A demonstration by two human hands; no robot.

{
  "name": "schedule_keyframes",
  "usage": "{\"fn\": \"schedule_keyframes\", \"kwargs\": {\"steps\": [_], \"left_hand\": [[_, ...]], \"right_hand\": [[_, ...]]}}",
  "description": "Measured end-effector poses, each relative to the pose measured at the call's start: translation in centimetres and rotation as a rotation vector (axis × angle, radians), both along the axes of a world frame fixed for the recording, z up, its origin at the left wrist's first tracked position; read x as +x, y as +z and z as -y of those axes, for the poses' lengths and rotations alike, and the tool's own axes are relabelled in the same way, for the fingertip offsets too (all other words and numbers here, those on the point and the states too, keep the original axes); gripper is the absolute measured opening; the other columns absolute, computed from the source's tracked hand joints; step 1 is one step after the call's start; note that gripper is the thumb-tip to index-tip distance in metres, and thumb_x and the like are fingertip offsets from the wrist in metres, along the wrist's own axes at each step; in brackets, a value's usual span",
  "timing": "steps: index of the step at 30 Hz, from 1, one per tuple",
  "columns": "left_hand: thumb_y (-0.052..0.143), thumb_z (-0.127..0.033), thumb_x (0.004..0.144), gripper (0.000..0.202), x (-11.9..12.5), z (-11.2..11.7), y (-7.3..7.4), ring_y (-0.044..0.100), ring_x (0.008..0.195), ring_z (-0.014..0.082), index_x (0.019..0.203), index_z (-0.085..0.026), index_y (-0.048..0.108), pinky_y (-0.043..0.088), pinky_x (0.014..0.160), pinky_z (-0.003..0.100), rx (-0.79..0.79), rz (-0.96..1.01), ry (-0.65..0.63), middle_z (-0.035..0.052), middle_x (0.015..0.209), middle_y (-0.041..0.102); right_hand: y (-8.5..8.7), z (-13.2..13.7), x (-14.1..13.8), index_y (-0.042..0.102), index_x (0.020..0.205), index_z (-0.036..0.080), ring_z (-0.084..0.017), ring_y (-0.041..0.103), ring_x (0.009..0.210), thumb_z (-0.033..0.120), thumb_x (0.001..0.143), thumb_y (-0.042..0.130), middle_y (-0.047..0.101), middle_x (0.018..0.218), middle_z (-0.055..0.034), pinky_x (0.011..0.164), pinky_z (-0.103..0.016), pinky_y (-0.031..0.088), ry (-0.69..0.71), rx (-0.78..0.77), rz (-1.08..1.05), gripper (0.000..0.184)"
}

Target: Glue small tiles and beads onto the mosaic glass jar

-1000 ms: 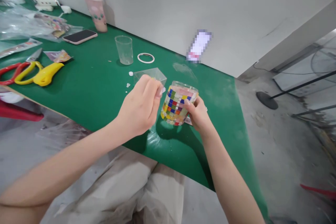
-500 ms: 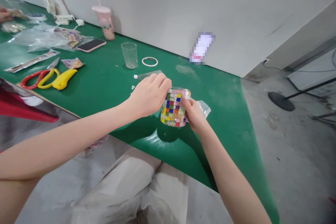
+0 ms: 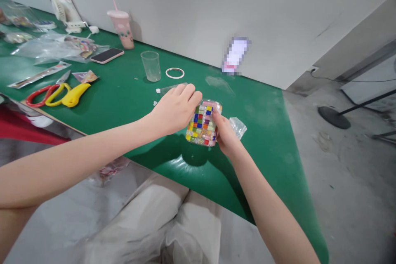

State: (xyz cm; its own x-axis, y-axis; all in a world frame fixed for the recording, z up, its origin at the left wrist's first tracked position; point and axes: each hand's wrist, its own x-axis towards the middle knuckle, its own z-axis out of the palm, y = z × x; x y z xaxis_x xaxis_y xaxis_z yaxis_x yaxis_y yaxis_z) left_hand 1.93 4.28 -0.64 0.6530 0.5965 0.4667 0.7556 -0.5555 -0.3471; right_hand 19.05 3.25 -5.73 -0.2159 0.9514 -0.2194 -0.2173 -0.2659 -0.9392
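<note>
Above the green table, both my hands are on a clear cup [image 3: 202,126] covered in rows of small coloured mosaic tiles. My right hand [image 3: 227,134] grips its right side, thumb across the front. My left hand [image 3: 179,107] is closed at the cup's upper left edge; its fingertips are turned away from me, so I cannot see whether they hold the cup's wall or something small. Beyond my right hand lies a crumpled clear plastic bag [image 3: 238,127]. Small white pieces [image 3: 158,90] and a clear plastic sheet [image 3: 170,88] lie near my left hand.
On the green table [image 3: 266,132] stand a clear plastic cup [image 3: 151,67], a white ring [image 3: 175,73] and a pink tumbler [image 3: 122,29]. Further left are a phone [image 3: 107,55], red and yellow scissors [image 3: 57,93] and plastic bags [image 3: 46,47]. A blurred-out screen [image 3: 236,55] leans on the wall.
The tiled cup has shifted slightly left and tilted a little in my hands. My right thumb sits a bit differently on its front. The view has moved slightly.
</note>
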Motion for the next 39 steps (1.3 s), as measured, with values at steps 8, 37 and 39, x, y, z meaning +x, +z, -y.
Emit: {"fn": "schedule_keyframes", "kwargs": {"steps": [8,37,39], "left_hand": [[0.035,-0.013,0.092,0.022,0.1,0.0,0.1,0.052,0.075,0.0268,0.095,-0.012,0.056,0.043,0.065,0.037,-0.096,0.025,0.005,0.0125,0.083,0.057],[0.048,-0.038,0.093,0.017,-0.6,-0.9,0.0,0.052,0.075,0.0142,0.097,-0.022,0.051,0.051,0.065,0.029,-0.675,0.874,-0.049,0.0013,0.088,0.046],[0.047,-0.04,0.094,0.019,-0.6,-0.9,0.1,0.052,0.079,0.0151,0.099,-0.022,0.052,0.053,0.068,0.03,-0.65,0.846,-0.056,0.0023,0.09,0.046]], "right_hand": [[0.3,0.4,-0.3,0.065,0.1,0.02,-0.028,0.07,0.098,0.07,0.062,0.072,0.074,0.103,-0.0093,0.084,-0.039,0.057,0.018,-0.017,-0.047,0.063],[0.8,1.1,-0.2,0.061,0.115,0.029,-0.028,0.065,0.114,0.071,0.072,0.063,0.069,0.121,-0.0047,0.098,-0.048,0.052,0.22,-0.076,-0.267,0.06],[0.8,1.1,-0.2,0.059,0.118,0.029,-0.028,0.063,0.117,0.071,0.072,0.062,0.067,0.125,-0.0054,0.098,-0.048,0.052,0.214,-0.078,-0.265,0.063]]}}
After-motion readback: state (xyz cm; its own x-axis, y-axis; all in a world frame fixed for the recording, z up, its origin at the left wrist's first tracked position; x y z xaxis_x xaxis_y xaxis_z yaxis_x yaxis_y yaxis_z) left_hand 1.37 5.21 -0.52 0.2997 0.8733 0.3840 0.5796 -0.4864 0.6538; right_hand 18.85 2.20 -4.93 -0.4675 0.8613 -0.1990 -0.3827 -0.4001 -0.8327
